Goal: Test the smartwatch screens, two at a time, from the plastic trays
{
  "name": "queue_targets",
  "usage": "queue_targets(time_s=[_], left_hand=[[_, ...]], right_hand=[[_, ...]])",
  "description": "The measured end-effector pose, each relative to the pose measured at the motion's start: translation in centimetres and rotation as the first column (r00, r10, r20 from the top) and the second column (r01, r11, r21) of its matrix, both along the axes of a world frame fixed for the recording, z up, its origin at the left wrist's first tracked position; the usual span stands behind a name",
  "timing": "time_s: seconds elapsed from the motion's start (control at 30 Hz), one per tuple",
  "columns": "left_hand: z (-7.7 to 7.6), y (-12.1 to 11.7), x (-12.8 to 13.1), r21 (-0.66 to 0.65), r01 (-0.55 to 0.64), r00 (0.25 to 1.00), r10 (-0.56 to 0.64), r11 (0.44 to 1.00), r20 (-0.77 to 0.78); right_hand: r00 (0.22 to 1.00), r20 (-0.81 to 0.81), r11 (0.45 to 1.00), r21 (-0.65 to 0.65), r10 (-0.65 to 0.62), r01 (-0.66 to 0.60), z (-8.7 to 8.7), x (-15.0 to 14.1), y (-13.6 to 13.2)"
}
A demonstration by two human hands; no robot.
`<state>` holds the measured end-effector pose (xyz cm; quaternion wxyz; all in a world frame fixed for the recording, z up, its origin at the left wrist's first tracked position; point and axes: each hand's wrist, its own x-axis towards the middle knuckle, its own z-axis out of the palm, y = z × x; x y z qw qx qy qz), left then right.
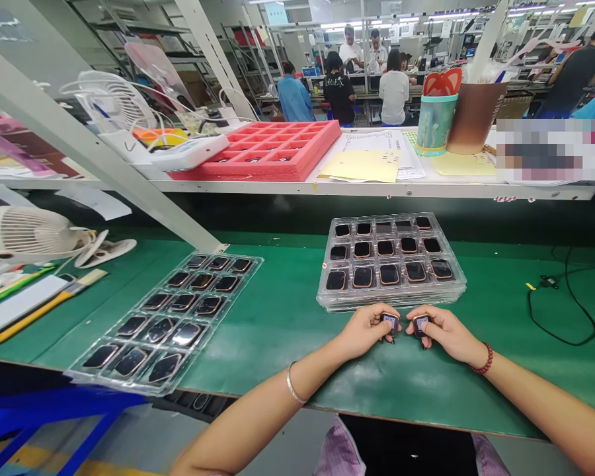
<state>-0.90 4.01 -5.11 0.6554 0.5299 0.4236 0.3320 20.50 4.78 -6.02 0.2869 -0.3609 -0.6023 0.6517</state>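
My left hand (369, 330) is closed on a small smartwatch body (389, 322), its lit screen facing up between thumb and fingers. A second smartwatch body (420, 324), also with a lit pattern on its screen, is pinched in my right hand (443, 330). The two watches are close together but apart, just above the green bench. Right behind them lies a stack of clear plastic trays (391, 301), the top one holding rows of dark-screened watch bodies. To the left, another clear tray (191, 350) carries several more watch bodies.
A black cable (582, 317) lies on the green mat (277, 337) at right. Brushes (54, 304) and a white fan (30, 231) are at far left. The shelf above bears a red foam tray (277, 142), papers and cups (436, 125). People work in the background.
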Motion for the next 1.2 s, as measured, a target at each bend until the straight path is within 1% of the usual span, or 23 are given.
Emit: queue_targets(time_s=[0.73,0.87,0.97,1.07,1.17,1.2], left_hand=[[-0.02,-0.05,0.04,0.016,-0.013,1.000,0.013,1.000,0.007],[-0.22,-0.02,-0.10,0.023,-0.009,1.000,0.009,1.000,0.005],[-0.47,0.03,-0.21,0.034,0.005,1.000,-0.005,0.999,-0.019],[-0.64,0.01,-0.12,0.052,0.008,1.000,-0.008,0.999,0.000],[-0.65,-0.10,0.09,0.080,0.001,0.997,-0.007,0.997,0.077],[-0.62,-0.14,0.15,0.089,-0.003,0.996,-0.005,0.996,0.086]], right_hand=[[1.000,-0.005,0.999,0.034,-0.006,0.007,-0.31,0.06,0.01],[1.000,-0.012,0.999,0.034,0.000,0.000,-0.29,0.11,0.07],[1.000,-0.012,0.999,0.041,-0.018,0.018,-0.21,0.09,0.13],[0.999,0.025,0.996,0.082,-0.034,0.032,-0.13,-0.01,0.03],[0.998,0.062,0.986,0.168,-0.002,-0.009,-0.08,-0.04,-0.15],[0.998,0.061,0.983,0.179,0.018,-0.029,-0.08,-0.01,-0.18]])
